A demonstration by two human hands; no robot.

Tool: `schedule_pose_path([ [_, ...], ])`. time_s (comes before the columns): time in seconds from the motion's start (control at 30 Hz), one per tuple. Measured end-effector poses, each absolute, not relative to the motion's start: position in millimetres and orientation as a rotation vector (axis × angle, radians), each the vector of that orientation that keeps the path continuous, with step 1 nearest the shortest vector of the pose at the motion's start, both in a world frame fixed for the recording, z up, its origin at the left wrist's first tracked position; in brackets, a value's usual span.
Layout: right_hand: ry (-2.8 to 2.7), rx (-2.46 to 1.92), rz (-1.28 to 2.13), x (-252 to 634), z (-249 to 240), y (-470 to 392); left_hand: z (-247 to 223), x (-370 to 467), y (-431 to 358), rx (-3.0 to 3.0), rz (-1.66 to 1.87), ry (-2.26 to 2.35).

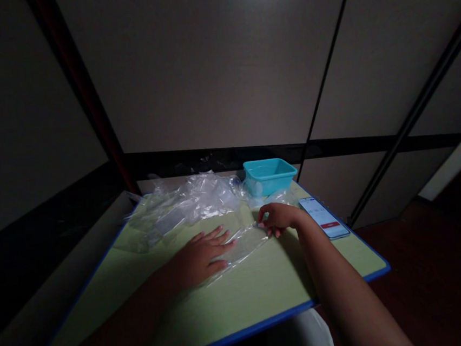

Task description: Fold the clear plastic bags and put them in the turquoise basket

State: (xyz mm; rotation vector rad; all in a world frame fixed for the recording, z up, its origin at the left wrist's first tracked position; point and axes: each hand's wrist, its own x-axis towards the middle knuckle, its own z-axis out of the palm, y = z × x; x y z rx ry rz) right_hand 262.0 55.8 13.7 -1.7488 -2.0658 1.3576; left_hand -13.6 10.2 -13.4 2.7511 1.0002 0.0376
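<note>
A clear plastic bag point(245, 243) lies flat on the pale green table point(243, 302), slanting up to the right. Across its near end rests my left hand point(204, 256), palm down with the fingers spread. My right hand point(279, 217) pinches the bag's far right end between thumb and fingers, lifting it slightly or holding it at the tabletop; I cannot tell which. Just beyond both hands sits a crumpled pile of clear plastic bags point(204, 197), spread toward the back left.
A turquoise plastic basket point(270, 178) stands at the back right of the table. A phone point(323, 218) with a lit screen lies by the right edge, close to my right forearm. Wardrobe-like panels point(213, 77) rise behind the table. Blue trim point(246, 332) lines the table's edge.
</note>
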Motion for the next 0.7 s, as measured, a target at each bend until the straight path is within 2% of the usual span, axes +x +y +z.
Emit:
schedule_pose_path([
  [0.3,-2.032,-1.766,1.4,257.5,12.3,53.1,-9.7,-11.1,6.6,2.721,0.013,1.06],
  [0.5,-2.025,-1.73,1.17,259.3,8.0,60.4,-15.8,-14.0,10.6,2.748,0.052,1.013],
  [0.7,-1.871,-1.634,1.079,256.7,3.9,67.0,-21.2,-15.6,13.7,2.766,0.091,0.996],
])
